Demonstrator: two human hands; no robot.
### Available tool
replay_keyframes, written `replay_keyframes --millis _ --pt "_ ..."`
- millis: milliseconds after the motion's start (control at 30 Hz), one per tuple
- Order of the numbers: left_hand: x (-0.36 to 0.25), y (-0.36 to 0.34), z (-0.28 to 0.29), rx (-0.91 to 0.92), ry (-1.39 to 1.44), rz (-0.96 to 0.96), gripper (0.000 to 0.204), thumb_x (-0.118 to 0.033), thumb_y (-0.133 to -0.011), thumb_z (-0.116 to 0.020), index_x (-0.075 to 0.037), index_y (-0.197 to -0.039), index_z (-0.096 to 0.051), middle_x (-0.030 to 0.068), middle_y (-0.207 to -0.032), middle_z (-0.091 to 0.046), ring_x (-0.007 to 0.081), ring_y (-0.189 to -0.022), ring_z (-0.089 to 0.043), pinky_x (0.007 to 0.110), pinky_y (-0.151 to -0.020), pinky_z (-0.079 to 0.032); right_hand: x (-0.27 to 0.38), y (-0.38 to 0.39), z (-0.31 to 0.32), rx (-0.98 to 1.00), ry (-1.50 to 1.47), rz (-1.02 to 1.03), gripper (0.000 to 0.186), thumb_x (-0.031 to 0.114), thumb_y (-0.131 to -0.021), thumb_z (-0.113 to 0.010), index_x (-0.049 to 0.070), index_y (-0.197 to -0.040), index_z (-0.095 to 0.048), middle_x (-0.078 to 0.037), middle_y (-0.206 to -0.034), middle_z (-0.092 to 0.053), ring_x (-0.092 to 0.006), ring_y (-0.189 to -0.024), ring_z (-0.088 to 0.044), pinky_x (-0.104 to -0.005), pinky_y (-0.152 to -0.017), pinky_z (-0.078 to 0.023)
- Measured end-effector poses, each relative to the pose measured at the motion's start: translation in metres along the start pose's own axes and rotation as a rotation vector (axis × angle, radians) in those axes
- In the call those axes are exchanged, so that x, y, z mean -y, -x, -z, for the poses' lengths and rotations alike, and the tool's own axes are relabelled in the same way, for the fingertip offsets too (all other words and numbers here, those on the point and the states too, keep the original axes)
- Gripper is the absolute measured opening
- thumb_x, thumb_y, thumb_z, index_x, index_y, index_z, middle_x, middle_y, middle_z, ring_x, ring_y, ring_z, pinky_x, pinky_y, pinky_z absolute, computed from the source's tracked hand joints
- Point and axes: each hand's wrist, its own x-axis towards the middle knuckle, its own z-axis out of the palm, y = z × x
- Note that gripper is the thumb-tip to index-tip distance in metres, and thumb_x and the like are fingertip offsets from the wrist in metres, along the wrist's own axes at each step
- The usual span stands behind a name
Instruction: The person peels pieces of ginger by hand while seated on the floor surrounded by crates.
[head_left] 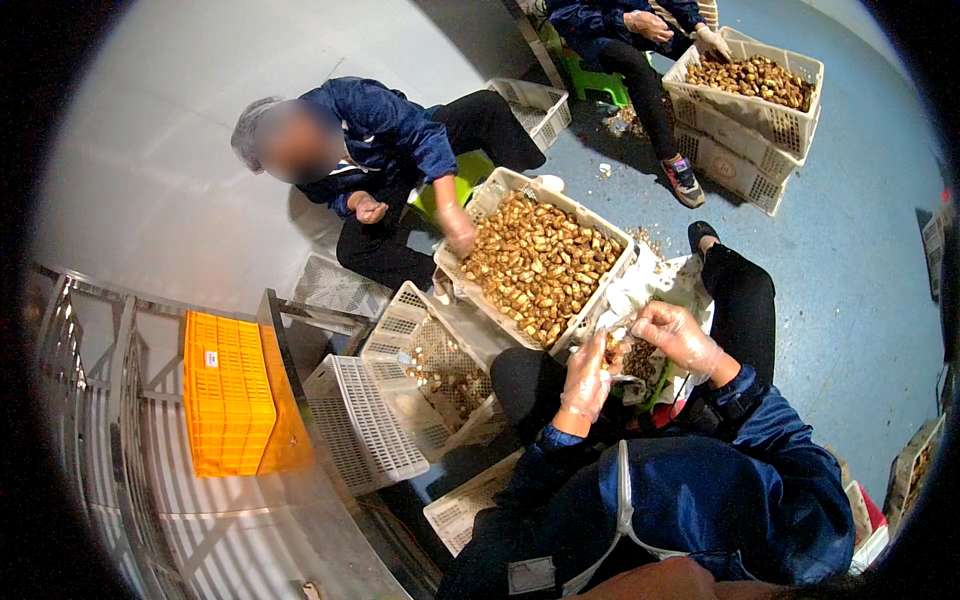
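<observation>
My left hand [588, 380], in a clear glove, is closed around a small brown mushroom [611, 352]. The fingers partly hide it. Just to the right, my gloved right hand [680, 340] is closed in a pinch close to the mushroom; what its fingertips hold is too small to make out. Beneath both hands a white plastic bag [690, 285] lies over my lap, with dark brown trimmings [640, 362] in it. Ahead of my left hand stands a white crate [597, 305] heaped with brown and cream mushrooms [540, 262].
Across the crate a seated co-worker's gloved hand [458, 230] reaches into it. Left of me are a white crate [405, 390] with scattered pieces and an orange crate [228, 395]. Another co-worker sits at stacked white crates [735, 170]. Scraps [625, 120] litter the blue floor.
</observation>
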Motion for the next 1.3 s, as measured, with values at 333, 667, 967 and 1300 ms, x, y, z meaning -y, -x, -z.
replay_keyframes --millis 333,667,967,1300 --pt "-0.002 -0.001 0.0 0.018 -0.131 -0.063 0.035 -0.03 -0.102 -0.051 -0.001 -0.12 -0.058 0.0045 -0.1 -0.065 0.0101 -0.082 -0.061 0.022 -0.064 -0.046 -0.015 -0.006 -0.002 -0.017 -0.211 -0.05 0.015 0.012 -0.095 -0.062 0.004 -0.082 -0.058 0.004 -0.086 -0.06 -0.004 -0.079 -0.05 -0.0239 -0.072 -0.046" --pt "0.009 -0.003 0.009 0.009 -0.401 -0.337 0.038 -0.015 -0.095 -0.063 0.003 -0.127 -0.054 0.0053 -0.103 -0.064 0.0071 -0.079 -0.055 0.021 -0.067 -0.045 -0.01 -0.014 0.0 -0.002 -0.093 -0.016 0.019 0.017 -0.094 -0.063 0.005 -0.081 -0.058 0.005 -0.076 -0.056 -0.004 -0.072 -0.047 -0.0236 -0.067 -0.044" --pt "0.004 0.003 0.004 0.048 -0.239 -0.179 0.036 -0.015 -0.097 -0.059 0.002 -0.129 -0.053 0.0036 -0.105 -0.062 0.0079 -0.085 -0.056 0.021 -0.069 -0.045 -0.002 -0.004 -0.001 -0.024 -0.037 0.028 0.021 0.017 -0.095 -0.064 0.004 -0.081 -0.056 0.004 -0.079 -0.057 -0.0045 -0.076 -0.05 -0.0241 -0.068 -0.045" --pt "0.0 0.006 0.0 0.047 -0.102 -0.093 0.043 -0.02 -0.098 -0.06 0.003 -0.133 -0.05 0.0025 -0.103 -0.062 0.008 -0.086 -0.057 0.021 -0.069 -0.046 -0.003 -0.001 0.001 -0.071 -0.081 -0.041 0.018 0.013 -0.092 -0.063 0.002 -0.081 -0.055 -0.007 -0.09 -0.061 -0.0134 -0.078 -0.055 -0.0292 -0.071 -0.048"
